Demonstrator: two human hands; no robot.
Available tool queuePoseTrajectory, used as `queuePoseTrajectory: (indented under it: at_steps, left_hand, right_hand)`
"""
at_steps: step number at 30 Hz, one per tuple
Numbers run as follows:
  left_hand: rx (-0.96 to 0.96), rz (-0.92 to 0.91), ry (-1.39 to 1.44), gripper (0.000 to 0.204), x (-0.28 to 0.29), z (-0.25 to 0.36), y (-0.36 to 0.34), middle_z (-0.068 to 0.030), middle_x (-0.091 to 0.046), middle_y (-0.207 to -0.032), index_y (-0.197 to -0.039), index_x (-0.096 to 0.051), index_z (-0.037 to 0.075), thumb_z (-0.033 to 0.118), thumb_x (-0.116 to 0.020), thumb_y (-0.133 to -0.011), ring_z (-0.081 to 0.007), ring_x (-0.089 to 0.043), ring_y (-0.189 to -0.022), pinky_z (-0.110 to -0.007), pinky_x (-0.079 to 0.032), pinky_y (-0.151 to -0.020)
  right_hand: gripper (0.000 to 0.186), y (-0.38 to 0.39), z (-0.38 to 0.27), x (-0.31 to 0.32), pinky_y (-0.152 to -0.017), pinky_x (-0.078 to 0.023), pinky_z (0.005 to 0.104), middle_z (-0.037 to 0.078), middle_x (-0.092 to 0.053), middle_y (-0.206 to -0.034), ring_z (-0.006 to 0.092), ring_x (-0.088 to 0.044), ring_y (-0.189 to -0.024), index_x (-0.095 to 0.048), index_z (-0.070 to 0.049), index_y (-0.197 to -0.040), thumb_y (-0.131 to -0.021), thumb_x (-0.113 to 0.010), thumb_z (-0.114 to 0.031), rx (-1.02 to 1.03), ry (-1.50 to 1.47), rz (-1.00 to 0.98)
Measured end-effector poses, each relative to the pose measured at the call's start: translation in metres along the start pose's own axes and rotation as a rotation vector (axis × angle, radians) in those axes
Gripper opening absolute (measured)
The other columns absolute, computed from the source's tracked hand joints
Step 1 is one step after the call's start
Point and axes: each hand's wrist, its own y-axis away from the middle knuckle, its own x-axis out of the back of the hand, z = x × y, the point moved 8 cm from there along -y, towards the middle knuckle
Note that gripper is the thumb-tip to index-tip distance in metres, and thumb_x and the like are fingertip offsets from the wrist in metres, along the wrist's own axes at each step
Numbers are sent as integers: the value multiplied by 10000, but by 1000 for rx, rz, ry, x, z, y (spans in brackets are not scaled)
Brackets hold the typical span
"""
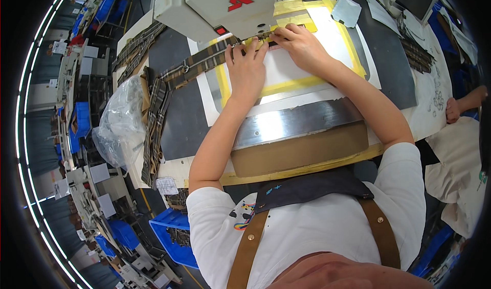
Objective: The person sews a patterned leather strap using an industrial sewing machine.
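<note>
A plaid strap point(207, 57) in brown, black and cream, with a metal ring on it, runs from the left to beneath the head of a sewing machine point(220, 5). My left hand point(247, 69) has its fingers stretched out and spread, the tips resting on the strap's near edge. To its right, my right hand point(303, 47) curls its fingers over the strap's end, thumb and forefinger pinched close to the machine. The stretch of strap under the fingertips is partly hidden. Below both hands lies a white work plate point(294, 76) bordered with yellow tape.
A metal strip point(302, 120) lines the table's near side. More plaid straps point(156, 130) hang at left beside a clear plastic bag point(120, 123). A blue crate point(174, 232) stands lower left. At right are a monitor point(415, 0) and another person's hand point(453, 110).
</note>
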Motion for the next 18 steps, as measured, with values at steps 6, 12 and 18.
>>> queuePoseTrajectory:
  at_steps: [6, 12, 18]
  left_hand:
    - [9, -18, -2, 469, -3, -2, -2, -20, -679, -1376, -1298, -704, 185, 39, -660, -854, -288, -590, -1171, -566, -347, -1174]
    - [3, 6, -7, 473, -1, -1, -2, -25, -681, -1361, -1297, -704, 176, 34, -668, -847, -292, -589, -1170, -565, -349, -1173]
    - [1, -21, 3, 489, -2, 1, -1, -25, -670, -1379, -1305, -703, 170, 27, -673, -838, -292, -587, -1170, -564, -348, -1175]
  right_hand:
    - [376, 0, 3, 0, -972, -503, 382, 61, -686, -1202, 265, -610, -1132, -754, -6, -1205, -846, -648, -37, 3, 15, 18]
    - [364, 0, 2, -1, -962, -500, 379, 59, -685, -1204, 259, -611, -1126, -756, -9, -1193, -845, -654, -36, 6, 16, 20]
    - [353, 2, 2, 1, -956, -503, 380, 55, -684, -1204, 255, -615, -1108, -755, -9, -1182, -842, -665, -43, 5, 3, 31]
